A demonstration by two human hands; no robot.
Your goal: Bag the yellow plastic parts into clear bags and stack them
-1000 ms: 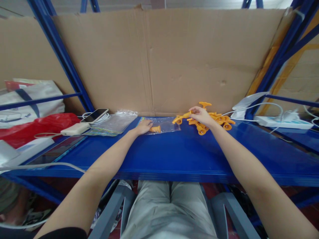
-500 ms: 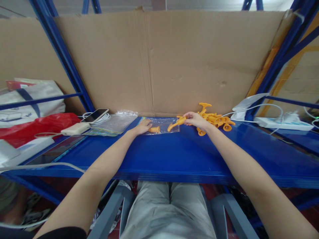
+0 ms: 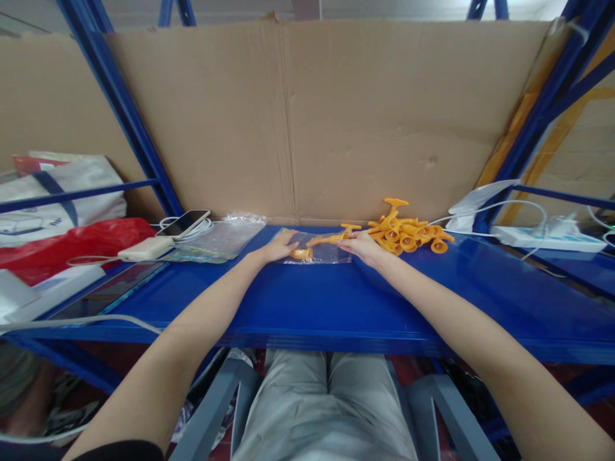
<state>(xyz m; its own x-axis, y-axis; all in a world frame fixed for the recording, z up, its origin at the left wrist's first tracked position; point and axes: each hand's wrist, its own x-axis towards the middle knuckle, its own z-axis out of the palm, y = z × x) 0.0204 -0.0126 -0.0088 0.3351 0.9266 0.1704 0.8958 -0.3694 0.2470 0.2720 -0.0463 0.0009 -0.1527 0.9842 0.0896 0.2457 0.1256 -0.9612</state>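
The right hand (image 3: pixel 361 246) has moved left, fingers pinching an orange piece (image 3: pixel 327 239) over a clear bag (image 3: pixel 330 257).
Left hand (image 3: pixel 280 246) on the bag (grip unclear), beside another piece (image 3: pixel 302 254); a pile (image 3: pixel 407 237) at right remains unbagged.

Can't read any text, brand, number or sign. See only dark blurry marks (image 3: pixel 22 221) on white bag (image 3: pixel 98 182) at far left, plus small white patch (image 3: pixel 47 165) on red item (image 3: pixel 29 167) beside it; can't decipher either.
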